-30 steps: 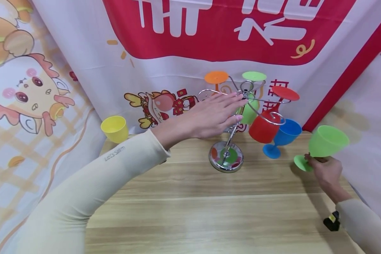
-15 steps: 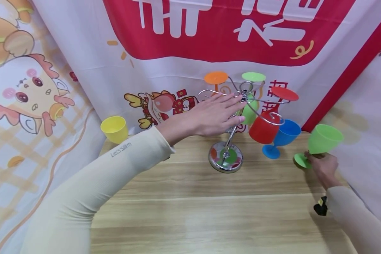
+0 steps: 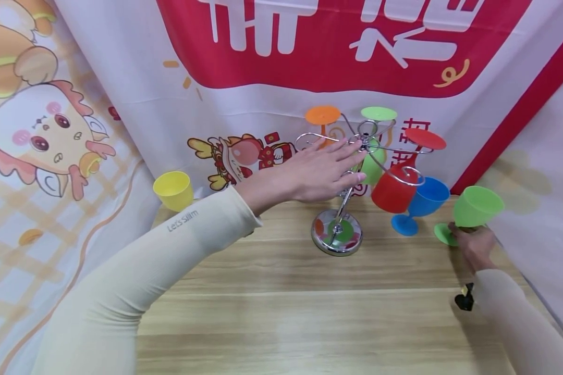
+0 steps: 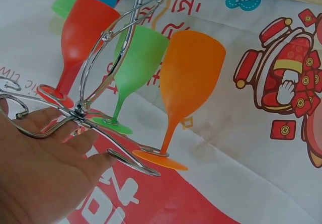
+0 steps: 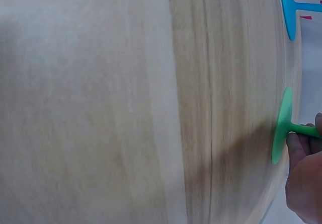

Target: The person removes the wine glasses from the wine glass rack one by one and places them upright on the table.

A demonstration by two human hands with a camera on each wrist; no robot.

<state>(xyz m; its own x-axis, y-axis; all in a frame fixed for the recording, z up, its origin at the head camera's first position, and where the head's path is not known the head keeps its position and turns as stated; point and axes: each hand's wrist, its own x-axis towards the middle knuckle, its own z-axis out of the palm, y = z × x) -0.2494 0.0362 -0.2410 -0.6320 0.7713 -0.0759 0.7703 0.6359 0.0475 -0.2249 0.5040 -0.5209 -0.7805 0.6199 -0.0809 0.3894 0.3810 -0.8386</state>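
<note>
My right hand (image 3: pixel 475 246) pinches the stem of a light green plastic goblet (image 3: pixel 478 207), which is upright at the table's right side. In the right wrist view, its round foot (image 5: pixel 283 126) is close to the wood. My left hand (image 3: pixel 326 169) lies with fingers extended across the top of a chrome goblet rack (image 3: pixel 341 208); the left wrist view shows the palm under-side against the wire arms. From the rack hang upside down an orange goblet (image 4: pixel 191 73), another green goblet (image 4: pixel 142 58) and a red goblet (image 3: pixel 394 190).
A blue goblet (image 3: pixel 427 198) stands upright between the rack and the held goblet. At the back left is a yellow goblet (image 3: pixel 173 190), its lower part hidden. Printed cloth (image 3: pixel 244 99) hangs behind the wooden table (image 3: pixel 281 312).
My right hand has lowered and shifted slightly left with the green goblet, which now stands more upright. My left hand stays at the top of the rack.
</note>
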